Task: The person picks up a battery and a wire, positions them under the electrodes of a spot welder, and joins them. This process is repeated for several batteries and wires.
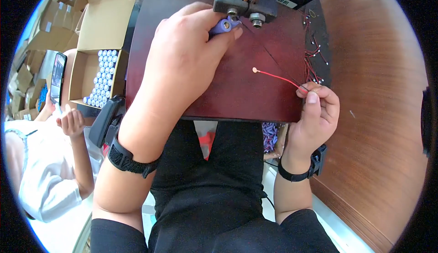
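My left hand (185, 43) is closed around a purple cylindrical battery cell (222, 27), its fingers just below the welding head (246, 0). One end of the cell sits under the left electrode tip (233, 13); whether they touch I cannot tell. A thin black wire (269, 54) runs from the cell's end toward my right hand (319, 109). There the thumb and fingers pinch the black wire together with a red wire (278, 76). The red wire's free end carries a small round metal tab (255, 70) above the dark red work board (219, 95).
An open cardboard box (80, 77) of upright cells stands at the left. Beside it, another person's hand holds a phone (58, 78). Several red and black wires (312, 66) lie along the board's right edge. A box of purple cells (270, 139) sits below the board.
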`<state>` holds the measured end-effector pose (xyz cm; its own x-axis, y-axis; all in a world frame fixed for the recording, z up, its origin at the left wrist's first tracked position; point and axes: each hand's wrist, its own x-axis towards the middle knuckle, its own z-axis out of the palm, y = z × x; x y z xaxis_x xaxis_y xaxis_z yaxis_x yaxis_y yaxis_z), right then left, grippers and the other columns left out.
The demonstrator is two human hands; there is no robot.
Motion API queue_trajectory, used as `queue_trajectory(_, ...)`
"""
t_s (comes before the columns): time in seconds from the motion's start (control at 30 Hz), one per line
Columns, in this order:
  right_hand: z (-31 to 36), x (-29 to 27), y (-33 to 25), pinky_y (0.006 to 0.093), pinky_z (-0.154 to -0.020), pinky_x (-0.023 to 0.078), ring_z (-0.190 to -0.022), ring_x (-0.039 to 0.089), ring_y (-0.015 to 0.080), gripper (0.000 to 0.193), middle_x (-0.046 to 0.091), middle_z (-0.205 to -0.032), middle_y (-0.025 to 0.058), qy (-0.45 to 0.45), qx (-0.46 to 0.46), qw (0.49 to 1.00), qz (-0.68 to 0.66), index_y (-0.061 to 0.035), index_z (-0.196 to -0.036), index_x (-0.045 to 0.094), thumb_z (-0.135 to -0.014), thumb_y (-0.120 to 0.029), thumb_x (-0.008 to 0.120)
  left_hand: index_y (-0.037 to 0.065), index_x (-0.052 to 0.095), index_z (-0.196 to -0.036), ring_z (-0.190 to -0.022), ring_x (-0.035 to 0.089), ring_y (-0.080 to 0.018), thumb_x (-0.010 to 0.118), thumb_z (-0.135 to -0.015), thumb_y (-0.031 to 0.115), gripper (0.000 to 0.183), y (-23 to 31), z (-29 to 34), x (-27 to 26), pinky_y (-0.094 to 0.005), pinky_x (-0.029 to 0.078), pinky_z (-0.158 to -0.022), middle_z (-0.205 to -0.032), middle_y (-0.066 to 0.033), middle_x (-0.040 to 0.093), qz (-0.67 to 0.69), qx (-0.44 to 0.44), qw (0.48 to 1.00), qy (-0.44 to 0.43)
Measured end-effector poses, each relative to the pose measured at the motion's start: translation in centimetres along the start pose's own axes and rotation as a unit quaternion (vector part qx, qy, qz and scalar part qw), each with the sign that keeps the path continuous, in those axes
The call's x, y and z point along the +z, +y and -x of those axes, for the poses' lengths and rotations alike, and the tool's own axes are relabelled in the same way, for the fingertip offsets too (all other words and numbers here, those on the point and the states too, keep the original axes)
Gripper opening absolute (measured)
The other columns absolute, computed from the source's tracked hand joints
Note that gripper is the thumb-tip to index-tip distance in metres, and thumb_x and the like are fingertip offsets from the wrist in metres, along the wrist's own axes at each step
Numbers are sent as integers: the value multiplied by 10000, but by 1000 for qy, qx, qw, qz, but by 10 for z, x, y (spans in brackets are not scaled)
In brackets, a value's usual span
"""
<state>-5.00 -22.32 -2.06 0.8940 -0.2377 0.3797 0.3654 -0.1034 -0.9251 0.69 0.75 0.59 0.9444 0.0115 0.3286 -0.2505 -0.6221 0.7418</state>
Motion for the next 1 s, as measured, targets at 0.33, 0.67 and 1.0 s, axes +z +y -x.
queue_trajectory(0.33, -10, -7, -11, 304, -863, 524, -929, 619, 151, 183, 648, -1023, 101, -80, -1, 995, 57, 12, -1162, 577, -979, 14, 585, -19, 701, -1145, -990, 653, -375, 726, -887, 177, 325, -4, 7, -4, -395, 508, -881, -1071, -191, 676, -50, 62, 996, -34)
queue_trajectory(0.67, -24, -21, -18, 343, -878, 485, -924, 634, 196, 234, 662, -979, 81, -95, 21, 965, 244, -47, -1163, 655, -928, -51, 659, -25, 696, -1104, -963, 664, -370, 724, -898, 174, 288, -1, 9, -4, -382, 513, -857, -985, -193, 688, 0, 38, 999, -15)
queue_trajectory(1.0, -40, 14, -37, 435, -1021, 386, -1184, 557, 315, 361, 620, -1243, 100, -281, -163, 832, 449, -136, -1190, 706, -857, -269, 742, -21, 714, -1098, -1020, 655, -404, 708, -903, 179, 280, 2, 8, -8, -428, 520, -904, -1061, -212, 705, -7, 0, 999, -40)
